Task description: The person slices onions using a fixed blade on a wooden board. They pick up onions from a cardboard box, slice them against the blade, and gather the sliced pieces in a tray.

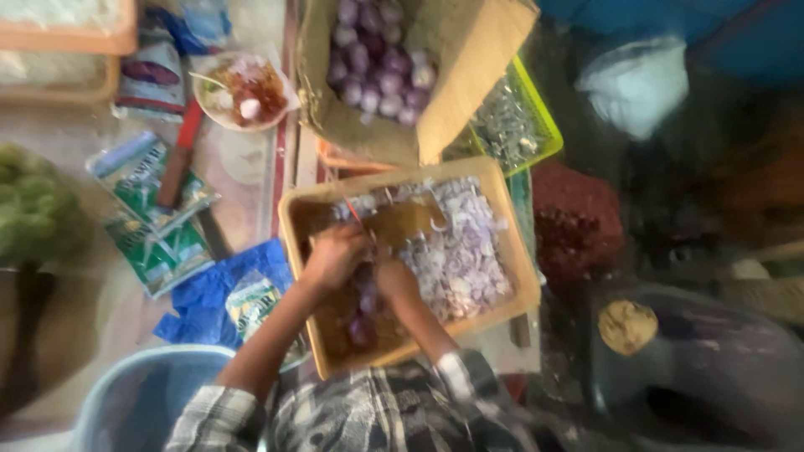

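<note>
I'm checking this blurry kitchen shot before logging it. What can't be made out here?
- Head view, left hand: motion blur hides whether it grips a knife.
- Right hand: blur hides its grip on the onions.
- Tray: its near edge is hidden behind the arms.
- Box of onions: its top is cut off by the frame edge.

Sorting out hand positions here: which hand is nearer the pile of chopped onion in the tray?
Right. The right hand sits at the edge of the chopped onion pile, about touching it. The left hand is farther off, over the tray's bare brown side.
</note>
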